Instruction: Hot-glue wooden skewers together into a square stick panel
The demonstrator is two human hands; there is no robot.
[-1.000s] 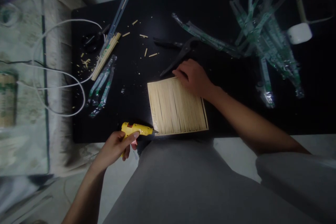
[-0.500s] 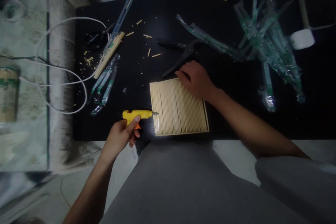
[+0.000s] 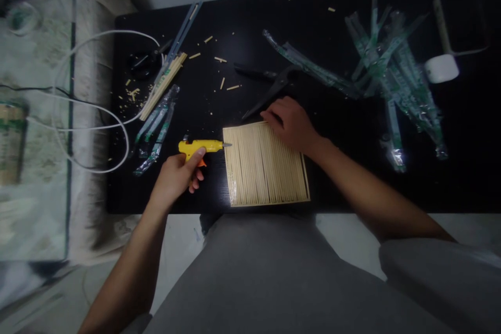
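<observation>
Stick panel [image 3: 254,167]: centre of frame.
Glue gun [image 3: 207,145]: clasped in my left hand [image 3: 176,175]; nozzle [image 3: 227,144] has climbed the panel's left side, so I judge that edge nearly traversed.
Right hand [image 3: 291,122]: on panel's upper right; pinching, I can't tell.

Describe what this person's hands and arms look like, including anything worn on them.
The left hand and right hand are bare: no gloves, watch or bracelet show. Both forearms are uncovered too. Grey clothing is worn, its sleeve ends hard to make out.
</observation>
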